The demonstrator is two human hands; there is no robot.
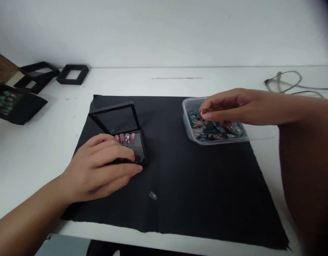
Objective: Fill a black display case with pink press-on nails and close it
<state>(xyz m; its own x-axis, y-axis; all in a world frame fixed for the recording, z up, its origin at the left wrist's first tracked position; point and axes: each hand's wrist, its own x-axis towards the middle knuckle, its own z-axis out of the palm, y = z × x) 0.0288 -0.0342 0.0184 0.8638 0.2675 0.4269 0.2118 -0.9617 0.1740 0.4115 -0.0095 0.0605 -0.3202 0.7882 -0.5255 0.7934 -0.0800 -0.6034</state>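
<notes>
A black hinged case (143, 144) stands open on the black cloth (195, 185), its lid tilted up. A row of pink and clear press-on nails (126, 138) lies inside, one with a white star shape. My left hand (100, 167) is curled over the case's left and front, holding it, and covers part of the inside. Over the clear plastic tub (189, 132), my right hand (238, 106) pinches a small, glossy dark red piece (203, 112), which looks like a press-on nail. Many loose nails (211, 129) fill the tub. A single clear nail (153, 195) lies on the cloth.
Black square frames (72, 74) lie at the back left of the white table (121, 81). Near them, a black box (25, 106) holds greenish pieces, beside a brown object (2, 69). A thin cable (294, 85) loops at the back right. Behind rises a white wall.
</notes>
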